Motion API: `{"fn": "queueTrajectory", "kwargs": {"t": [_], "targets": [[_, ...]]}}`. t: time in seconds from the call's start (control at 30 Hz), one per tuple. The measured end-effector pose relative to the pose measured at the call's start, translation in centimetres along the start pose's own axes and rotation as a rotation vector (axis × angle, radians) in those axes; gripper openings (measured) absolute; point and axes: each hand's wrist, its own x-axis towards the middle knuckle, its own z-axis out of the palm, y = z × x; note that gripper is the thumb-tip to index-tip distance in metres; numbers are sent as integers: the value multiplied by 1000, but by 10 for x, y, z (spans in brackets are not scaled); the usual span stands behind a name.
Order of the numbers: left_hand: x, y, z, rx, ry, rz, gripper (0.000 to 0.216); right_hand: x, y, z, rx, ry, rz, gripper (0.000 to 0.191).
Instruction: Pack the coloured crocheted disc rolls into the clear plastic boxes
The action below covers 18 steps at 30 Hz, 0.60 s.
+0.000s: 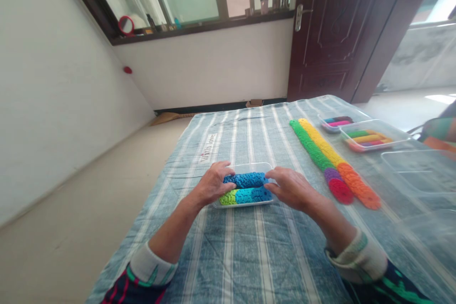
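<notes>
In front of me on the cloth stands a clear plastic box (245,205) with two rows of small, thin plastic pieces packed together like rolls. The far row is dark blue (249,180); the near row runs from lime green (228,197) to light blue (252,195). My left hand (214,181) has its thumb and fingers around the left end of the dark blue row. At that row's right end, my right hand (290,187) grips with bent fingers. Some fingertips are hidden against the pieces and the box rim.
Right of the box lie two long rows, green-purple-red (313,152) and yellow-orange (322,147). Beyond them stand a clear box of coloured rows (370,140), a smaller filled box (335,123) and an open clear container (416,171). A striped cloth (221,251) covers the surface.
</notes>
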Motion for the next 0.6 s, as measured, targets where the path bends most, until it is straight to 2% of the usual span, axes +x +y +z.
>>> {"fn": "queueTrajectory", "kwargs": {"t": [0.33,0.6], "targets": [[4,5,-4,-80,-75,-51,44,0,0,2,1,-11,0,28],[10,7,4,3,-25,20,31,1,0,0,2,-17,-20,26]]}}
